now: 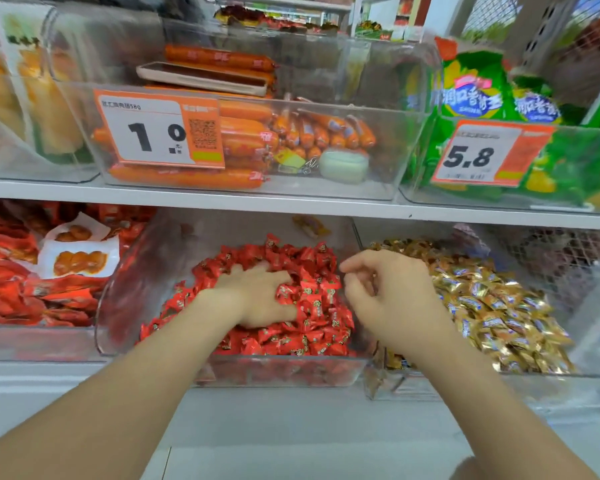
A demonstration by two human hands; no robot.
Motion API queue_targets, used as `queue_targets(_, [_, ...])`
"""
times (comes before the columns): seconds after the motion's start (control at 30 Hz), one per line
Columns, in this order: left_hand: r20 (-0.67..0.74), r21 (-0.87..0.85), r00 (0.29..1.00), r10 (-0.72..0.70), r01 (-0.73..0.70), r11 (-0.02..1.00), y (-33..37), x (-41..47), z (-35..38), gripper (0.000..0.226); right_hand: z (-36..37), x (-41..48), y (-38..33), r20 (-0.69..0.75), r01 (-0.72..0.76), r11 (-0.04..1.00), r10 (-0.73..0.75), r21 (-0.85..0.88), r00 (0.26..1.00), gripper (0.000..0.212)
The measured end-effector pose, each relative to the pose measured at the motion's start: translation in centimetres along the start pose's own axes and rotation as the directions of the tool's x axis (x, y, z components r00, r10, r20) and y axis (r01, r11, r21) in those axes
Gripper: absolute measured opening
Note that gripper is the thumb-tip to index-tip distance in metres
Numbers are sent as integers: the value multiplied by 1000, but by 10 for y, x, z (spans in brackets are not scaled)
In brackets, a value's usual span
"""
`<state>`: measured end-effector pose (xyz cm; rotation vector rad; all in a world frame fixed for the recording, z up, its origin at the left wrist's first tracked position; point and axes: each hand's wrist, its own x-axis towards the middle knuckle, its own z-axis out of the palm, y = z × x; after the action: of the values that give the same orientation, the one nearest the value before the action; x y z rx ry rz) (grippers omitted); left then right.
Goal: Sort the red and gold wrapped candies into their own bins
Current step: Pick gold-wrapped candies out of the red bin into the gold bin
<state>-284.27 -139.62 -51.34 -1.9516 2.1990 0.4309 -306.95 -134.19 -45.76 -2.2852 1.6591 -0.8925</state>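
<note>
A pile of red wrapped candies point(312, 268) fills the clear middle bin point(281, 374) on the lower shelf. Gold wrapped candies point(492, 306) fill the clear bin point(471, 384) to its right. My left hand point(253, 296) is dug into the red pile, its fingers and thumb curled around some red candies. Over the wall between the two bins hovers my right hand point(388, 299), fingers loosely curled, with nothing visible in it. A few gold candies lie low at the front of the gold bin, under my right wrist.
Left of the red bin, another bin holds red snack packets point(32, 292). The shelf above carries a clear bin of orange sausages point(243, 136) with a 1.0 price tag point(153, 129), and green bags point(471, 88) behind a 5.8 tag. The shelf edge point(291, 202) overhangs the candy bins.
</note>
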Motion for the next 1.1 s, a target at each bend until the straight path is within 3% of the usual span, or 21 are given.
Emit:
queue_targets(0.13, [-92,62,971,-223,229,971,-54,-14,-10,86,18,13,-16,3,17,1000,-17,-21,1000,22])
queue_targets(0.27, [-84,73,974,-211,217,973,-62,-37,-15,99,40,22,-30,152,-35,999,39,-27,988,26])
queue_targets(0.37, [-129,4,970,-205,208,978,-50,-51,-22,103,64,29,-39,337,-141,982,176,-126,925,28])
queue_targets(0.47, [55,-51,952,-301,304,951,-48,-57,-22,139,81,45,-39,396,-238,931,336,-277,854,43])
queue_targets(0.57, [239,-65,913,-331,355,932,-57,-47,-19,167,98,63,-35,444,-414,875,484,-251,754,68])
queue_targets(0.63, [264,-194,916,-301,357,914,-62,-35,-21,177,108,75,-35,463,-481,846,530,-230,710,81])
queue_targets(0.7, [224,-296,936,-270,330,896,-67,-24,-21,183,114,85,-39,496,-559,822,531,-107,686,70])
queue_targets(0.8, [124,-407,967,-224,255,877,-75,-12,-17,178,121,88,-56,536,-643,749,481,161,694,26])
queue_targets(0.9, [89,-482,978,-190,210,851,-84,-11,-19,156,139,85,-72,585,-623,729,382,285,715,41])
queue_targets(1.0, [89,-488,984,-156,179,854,-97,-18,-22,156,140,78,-94,519,-515,820,335,250,786,40])
queue_targets(1.1, [12,-412,991,-135,128,902,-99,-26,-25,153,129,67,-109,474,-318,901,150,296,867,50])
